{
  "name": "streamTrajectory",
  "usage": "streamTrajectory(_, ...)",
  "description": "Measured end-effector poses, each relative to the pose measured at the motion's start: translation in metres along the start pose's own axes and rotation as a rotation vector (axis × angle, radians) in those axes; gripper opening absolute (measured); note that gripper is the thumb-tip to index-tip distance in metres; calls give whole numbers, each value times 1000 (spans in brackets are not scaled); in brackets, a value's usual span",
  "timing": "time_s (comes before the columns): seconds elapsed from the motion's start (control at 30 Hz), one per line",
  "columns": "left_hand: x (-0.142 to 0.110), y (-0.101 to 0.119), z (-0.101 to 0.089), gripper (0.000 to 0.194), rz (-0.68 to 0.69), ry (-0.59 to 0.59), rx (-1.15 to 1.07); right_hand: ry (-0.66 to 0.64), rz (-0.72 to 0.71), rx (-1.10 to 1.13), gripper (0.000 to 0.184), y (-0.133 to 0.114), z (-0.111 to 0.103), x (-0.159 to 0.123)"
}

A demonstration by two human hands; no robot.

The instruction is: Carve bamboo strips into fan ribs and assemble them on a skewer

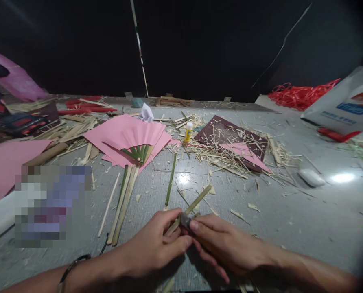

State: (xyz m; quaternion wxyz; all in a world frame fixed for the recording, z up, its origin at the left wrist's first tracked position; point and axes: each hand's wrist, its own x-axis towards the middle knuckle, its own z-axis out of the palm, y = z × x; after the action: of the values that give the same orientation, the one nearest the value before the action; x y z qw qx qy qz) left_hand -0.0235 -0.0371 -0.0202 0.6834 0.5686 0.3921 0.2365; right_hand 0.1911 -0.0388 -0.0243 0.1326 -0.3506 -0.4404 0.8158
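My left hand (161, 240) is closed around a flat bamboo strip (201, 196), which slants up to the right past the fingers. My right hand (221, 240) is closed on a small dark metal blade (185, 220) pressed against that strip; its handle, if any, is hidden in the fingers. Just beyond my left hand, a green bamboo strip (171, 179) lies on the grey surface. Left of it are several longer bamboo strips (125, 207) side by side, below a pink folded paper fan (138, 134) with green ribs resting on pink paper sheets (100, 132).
A yellow glue stick (188, 133) stands upright beyond my hands. Wood shavings cover a dark red board (245, 136). A white computer mouse (311, 178) and a white bag (343, 106) are at right. A power drill (19, 122) lies far left, before a black wall (200, 49).
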Motion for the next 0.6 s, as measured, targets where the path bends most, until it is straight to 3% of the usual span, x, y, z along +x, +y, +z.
streamTrajectory(0.17, 6, 1, 2, 29, -24, -37, -15, -49, -14, -55, 61, -1, -3, 2)
streamTrajectory(0.27, 6, 0, 3, 32, -43, -44, -46, 47, -22, -101, 61, -1, -2, -1)
streamTrajectory(0.43, 5, -3, 8, 35, -49, 57, -1, 194, -125, -155, 64, 5, 7, 1)
streamTrajectory(0.6, 6, -5, 11, 44, -38, 97, -48, 280, -200, -37, 60, 1, 8, 4)
